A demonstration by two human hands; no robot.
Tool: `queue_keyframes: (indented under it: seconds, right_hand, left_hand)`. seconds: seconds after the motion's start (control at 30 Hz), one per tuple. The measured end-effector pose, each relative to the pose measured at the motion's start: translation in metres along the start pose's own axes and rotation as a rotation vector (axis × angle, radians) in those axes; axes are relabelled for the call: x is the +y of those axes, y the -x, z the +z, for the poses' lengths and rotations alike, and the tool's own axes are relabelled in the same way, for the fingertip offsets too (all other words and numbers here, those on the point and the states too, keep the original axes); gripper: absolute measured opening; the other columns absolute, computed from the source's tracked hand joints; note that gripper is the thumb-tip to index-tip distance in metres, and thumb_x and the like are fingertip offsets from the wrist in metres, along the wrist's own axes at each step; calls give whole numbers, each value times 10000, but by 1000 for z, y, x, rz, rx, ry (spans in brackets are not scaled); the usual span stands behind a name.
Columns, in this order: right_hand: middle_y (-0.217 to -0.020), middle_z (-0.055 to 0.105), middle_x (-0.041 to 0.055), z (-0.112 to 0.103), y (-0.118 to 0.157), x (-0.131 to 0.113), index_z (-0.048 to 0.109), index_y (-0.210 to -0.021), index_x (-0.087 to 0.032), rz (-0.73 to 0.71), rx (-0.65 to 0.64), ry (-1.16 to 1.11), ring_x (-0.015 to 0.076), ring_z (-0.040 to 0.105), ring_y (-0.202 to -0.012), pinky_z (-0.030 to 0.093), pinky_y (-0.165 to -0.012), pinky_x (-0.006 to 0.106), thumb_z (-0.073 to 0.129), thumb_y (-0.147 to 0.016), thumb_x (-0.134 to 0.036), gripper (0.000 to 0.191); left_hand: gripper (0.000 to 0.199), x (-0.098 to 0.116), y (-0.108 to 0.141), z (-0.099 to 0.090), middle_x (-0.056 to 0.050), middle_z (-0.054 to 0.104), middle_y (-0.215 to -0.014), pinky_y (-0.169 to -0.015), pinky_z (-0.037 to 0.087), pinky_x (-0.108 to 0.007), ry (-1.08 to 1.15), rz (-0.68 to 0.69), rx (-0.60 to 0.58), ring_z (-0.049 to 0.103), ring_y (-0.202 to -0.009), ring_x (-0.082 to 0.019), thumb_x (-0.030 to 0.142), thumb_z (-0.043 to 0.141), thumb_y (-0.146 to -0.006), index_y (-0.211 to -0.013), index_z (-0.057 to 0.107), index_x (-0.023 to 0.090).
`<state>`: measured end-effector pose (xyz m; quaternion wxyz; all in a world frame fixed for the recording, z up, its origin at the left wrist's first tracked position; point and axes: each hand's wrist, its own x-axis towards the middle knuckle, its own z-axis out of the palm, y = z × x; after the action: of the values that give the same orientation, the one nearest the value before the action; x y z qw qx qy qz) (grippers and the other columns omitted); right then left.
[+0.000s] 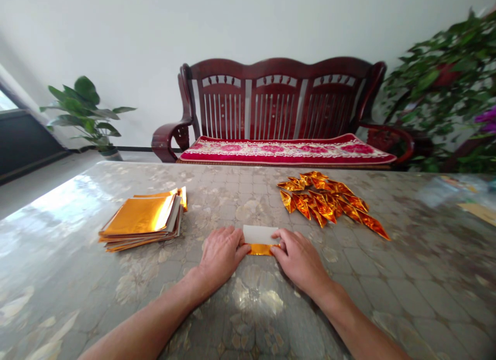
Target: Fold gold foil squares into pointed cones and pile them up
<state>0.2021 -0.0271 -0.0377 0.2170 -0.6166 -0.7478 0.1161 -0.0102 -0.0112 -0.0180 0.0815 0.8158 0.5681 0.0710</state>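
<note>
A sheet of gold foil paper (260, 235) lies on the table in front of me, its pale side up and its near edge folded over to show a gold strip. My left hand (222, 249) grips the left end of the fold between thumb and fingers. At the right end, my right hand (296, 254) pinches the same strip, with its index finger bent over the pale part. A stack of gold sheets (139, 215) sits to the left. Several folded gold foil pieces (325, 200) lie in a pile beyond my right hand.
The table (217, 194) has a glossy patterned cover. Clear plastic (449, 189) and a tan flat item (480, 212) lie at its right edge. Behind stand a dark red wooden bench (275, 109), a potted plant (87, 112) at left and leafy plants (453, 81) at right.
</note>
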Motion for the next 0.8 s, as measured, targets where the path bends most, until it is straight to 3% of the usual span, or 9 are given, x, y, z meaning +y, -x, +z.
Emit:
queue_keyframes:
  seconds: [0.17,0.3,0.4,0.53,0.67,0.8]
  right_hand:
    - [-892,660,24,1,0,2,620,-1001,-216,-11,27,-24,213,589,-882,394,-765,305,602,-850,-201,152]
    - [-890,638,20,1,0,1,599,-917,-212,-17,41,-18,206,572,-858,386,-733,296,609,-854,-204,65]
    - [-859,633,9,1,1,0,586,-854,-217,-58,43,-4,196,562,-834,375,-725,294,604,-880,-197,38]
    - [-879,634,21,2,6,-4,602,-840,-215,-169,82,93,200,547,-850,362,-749,308,595,-909,-158,89]
    - [-897,651,28,1,13,-8,660,-903,-228,-363,62,195,212,543,-886,347,-780,339,582,-949,-182,102]
    - [-935,679,33,-2,19,-10,681,-1048,-229,-465,29,226,204,558,-901,362,-809,342,580,-956,-176,146]
  left_hand:
    - [215,1,2,6,-43,608,-1082,-858,447,-333,59,144,105,564,-993,-223,271,550,-957,-1162,609,248]
    - [218,1,5,11,-18,601,-1024,-851,468,-277,115,355,50,553,-985,-181,217,470,-1006,-1138,635,267]
    - [224,3,10,10,-25,614,-1011,-854,488,-300,3,452,-10,558,-984,-197,239,505,-996,-1196,607,251]
    - [309,11,19,8,-56,626,-1034,-858,510,-355,-158,462,-38,572,-962,-223,207,531,-976,-1285,535,204]
    - [242,23,26,13,-72,614,-1040,-840,516,-373,-195,401,-16,576,-954,-234,137,525,-950,-1187,560,175]
    - [204,29,30,17,-80,605,-1030,-808,518,-363,-241,368,1,568,-940,-236,101,497,-937,-1116,574,159]
